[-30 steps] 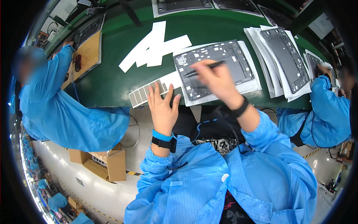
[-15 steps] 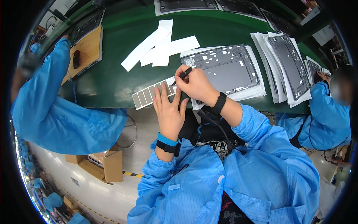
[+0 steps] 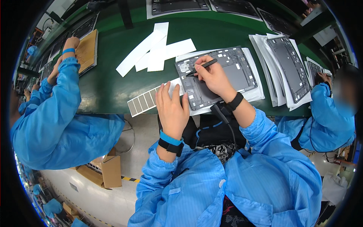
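My right hand (image 3: 216, 78) grips slim black tweezers (image 3: 209, 63), their tip over the left side of a dark grey tablet housing (image 3: 239, 76). Whether a sticker is at the tip is too small to tell. The housing lies flat on white sheets (image 3: 258, 82), with several small white patches on its frame. My left hand (image 3: 172, 113) lies flat with fingers stretched over a white strip of grey rectangular stickers (image 3: 141, 103). The fingers cover part of that strip, and its right end reaches the housing's left edge.
Blank white strips (image 3: 157, 53) lie crossed behind my left hand on the green table (image 3: 102, 81). At the right leans a stack of housings between sheets (image 3: 289, 68); more housings (image 3: 179, 5) line the far side. Co-workers in blue sit left (image 3: 53, 113) and right (image 3: 329, 113).
My right hand has moved the tweezers from the sticker strip to the right, over the housing. My left hand stays on the strip. The left co-worker's arms have lifted toward the brown board.
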{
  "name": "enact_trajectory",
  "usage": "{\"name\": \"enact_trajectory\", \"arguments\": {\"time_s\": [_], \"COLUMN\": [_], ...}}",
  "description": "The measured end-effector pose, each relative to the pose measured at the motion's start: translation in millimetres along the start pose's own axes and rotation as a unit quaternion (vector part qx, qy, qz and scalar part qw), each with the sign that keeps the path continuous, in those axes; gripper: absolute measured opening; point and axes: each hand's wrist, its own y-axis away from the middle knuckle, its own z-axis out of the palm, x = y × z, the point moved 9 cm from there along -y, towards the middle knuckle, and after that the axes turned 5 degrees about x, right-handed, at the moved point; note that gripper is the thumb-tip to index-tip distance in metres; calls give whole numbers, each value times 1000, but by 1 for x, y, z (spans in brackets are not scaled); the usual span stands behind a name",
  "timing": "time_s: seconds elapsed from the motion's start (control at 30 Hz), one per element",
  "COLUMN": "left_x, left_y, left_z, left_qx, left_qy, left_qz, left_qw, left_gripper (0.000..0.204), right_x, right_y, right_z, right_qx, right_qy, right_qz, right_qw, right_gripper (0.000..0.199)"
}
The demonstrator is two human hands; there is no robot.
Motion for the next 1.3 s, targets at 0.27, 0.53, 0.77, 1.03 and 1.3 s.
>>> {"name": "enact_trajectory", "arguments": {"time_s": [0.27,0.53,0.77,1.03,1.3], "left_x": [8,7,12,11,11], "left_y": [-8,-8,-8,-9,-9], "left_z": [11,15,11,13,14], "left_qx": [-4,-25,11,3,5], "left_qy": [-34,-15,-31,-25,-24], "left_qz": [30,16,34,29,29], "left_qw": [999,999,999,999,999], "left_gripper": [33,37,32,32,32], "right_x": [-2,-32,-28,-5,-13], "right_y": [5,13,14,13,20], "right_z": [2,12,10,-1,4], "right_qx": [18,64,117,153,164], "right_qy": [114,202,205,126,132], "right_qz": [-1,-82,-53,-22,-37], "right_qw": [993,974,970,980,977], "right_gripper": [11,17,19,21,22]}}
